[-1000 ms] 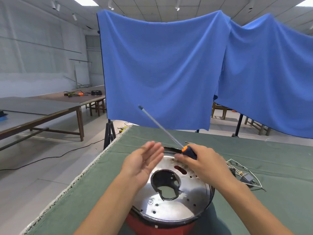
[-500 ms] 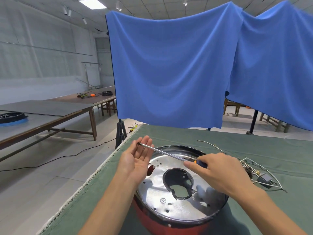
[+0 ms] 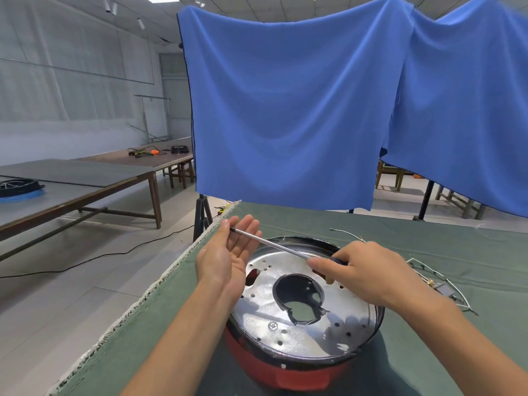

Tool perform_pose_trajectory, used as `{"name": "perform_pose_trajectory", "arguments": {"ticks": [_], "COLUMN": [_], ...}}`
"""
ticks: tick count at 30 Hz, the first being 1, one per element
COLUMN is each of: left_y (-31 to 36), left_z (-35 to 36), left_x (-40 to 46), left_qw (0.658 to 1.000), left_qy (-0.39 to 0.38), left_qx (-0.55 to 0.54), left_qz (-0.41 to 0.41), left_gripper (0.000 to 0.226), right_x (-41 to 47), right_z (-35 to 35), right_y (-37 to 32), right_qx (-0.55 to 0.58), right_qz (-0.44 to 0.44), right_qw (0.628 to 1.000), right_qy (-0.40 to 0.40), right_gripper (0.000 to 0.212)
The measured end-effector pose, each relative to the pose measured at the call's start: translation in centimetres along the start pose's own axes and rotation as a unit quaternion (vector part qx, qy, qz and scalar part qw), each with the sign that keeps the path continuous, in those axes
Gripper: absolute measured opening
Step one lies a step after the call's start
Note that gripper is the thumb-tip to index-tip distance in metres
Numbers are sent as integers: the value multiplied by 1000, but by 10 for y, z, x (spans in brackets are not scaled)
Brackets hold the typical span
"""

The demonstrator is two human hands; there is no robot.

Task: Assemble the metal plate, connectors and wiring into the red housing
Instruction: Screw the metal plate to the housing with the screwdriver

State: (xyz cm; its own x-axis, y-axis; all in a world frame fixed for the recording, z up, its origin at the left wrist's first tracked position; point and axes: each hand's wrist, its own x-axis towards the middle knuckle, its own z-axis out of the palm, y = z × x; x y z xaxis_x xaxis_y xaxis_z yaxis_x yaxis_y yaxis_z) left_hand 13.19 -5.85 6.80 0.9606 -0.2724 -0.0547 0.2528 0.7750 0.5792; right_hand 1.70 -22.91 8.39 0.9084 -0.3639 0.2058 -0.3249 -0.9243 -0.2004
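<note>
We see two blue cloths [image 3: 300,110] hanging across the far side, and below them the surface [image 3: 428,252] under a green cover. Near us on the surface sits the red housing [image 3: 285,372], and the shiny round metal plate [image 3: 300,332] lies in its top, dotted with small holes and with a large jagged opening at its middle. Our right hand [image 3: 368,272] hovers over the far right part of the plate, its grip closed around the dark handle of a screwdriver [image 3: 274,244]. The long steel shaft runs up and left, and its tip rests across the fingers of our left hand [image 3: 228,252], which is held palm up at the plate's left edge with fingers straight, gripping nothing. The wiring [image 3: 434,278] with its connectors lies loose on the surface to the right of the housing.
</note>
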Motion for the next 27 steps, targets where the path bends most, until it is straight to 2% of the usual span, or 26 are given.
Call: {"name": "perform_pose_trajectory", "arguments": {"ticks": [2,4,6,8,11,15,16,17,21,24,27], "left_y": [1,2,3,5,11,19,20,20,13,9,11], "left_z": [1,0,-2,-5,-6,-2,-1,0,8,16,16], "left_x": [-1,-1,1,3,4,4,3,2,-6,-13,-16], "left_qw": [1000,999,996,993,990,987,986,986,991,993,993], "left_qy": [8,34,77,116,136,159,160,158,109,82,61], "left_qx": [15,26,24,11,-12,-28,-31,-32,-27,-12,0], "left_qz": [16,32,32,11,-20,-21,-26,-32,-67,-80,-102], "left_gripper": [24,24,24,24,23,25,24,23,21,24,27], "right_x": [3,8,10,9,5,-2,-3,-3,-4,-4,-3], "right_z": [-6,-13,-22,-28,-30,-26,-24,-22,-13,-7,-7], "right_y": [-1,2,7,15,23,14,8,1,-37,-54,-56], "right_qx": [122,263,394,519,662,826,840,841,801,779,773], "right_qz": [26,41,57,60,35,7,-11,-20,-12,-11,13], "right_qw": [989,950,883,799,694,531,518,525,597,621,625], "right_qy": [-76,-163,-247,-297,-282,-192,-162,-125,34,87,109], "right_gripper": [57,33,34,46,60,42,38,35,31,6,6]}}
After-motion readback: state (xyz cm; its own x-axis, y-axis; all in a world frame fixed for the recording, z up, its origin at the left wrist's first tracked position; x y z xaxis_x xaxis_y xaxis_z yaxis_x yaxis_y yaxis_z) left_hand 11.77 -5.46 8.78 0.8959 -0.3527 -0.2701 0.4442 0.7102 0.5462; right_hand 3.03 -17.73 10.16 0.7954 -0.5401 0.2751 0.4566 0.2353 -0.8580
